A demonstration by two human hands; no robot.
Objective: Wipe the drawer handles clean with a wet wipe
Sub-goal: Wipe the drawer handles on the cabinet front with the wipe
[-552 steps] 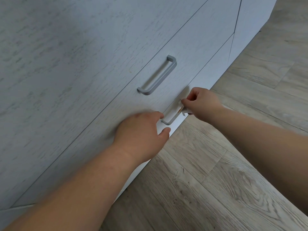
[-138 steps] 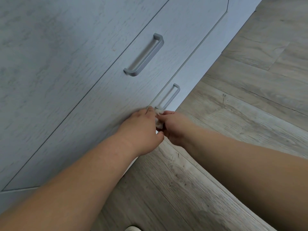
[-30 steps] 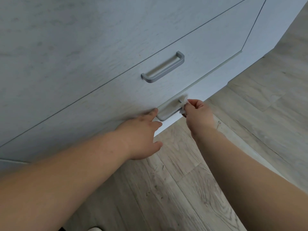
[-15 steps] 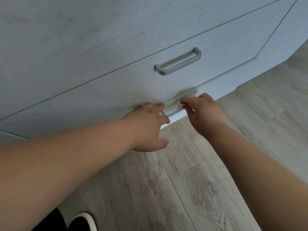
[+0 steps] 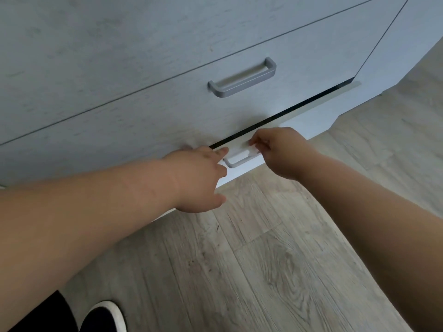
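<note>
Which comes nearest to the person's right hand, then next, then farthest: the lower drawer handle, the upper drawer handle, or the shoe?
1. The lower drawer handle, touching the right hand, which pinches a wet wipe against it.
2. The upper drawer handle, above the hand on the next drawer front.
3. The shoe, far down at lower left on the floor.

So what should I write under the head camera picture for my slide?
Right hand wipes the bottom drawer handle with a wet wipe; left hand rests on the slightly open drawer.

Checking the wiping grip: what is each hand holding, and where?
The right hand pinches the wet wipe against the lower drawer handle. The left hand holds nothing.
</note>
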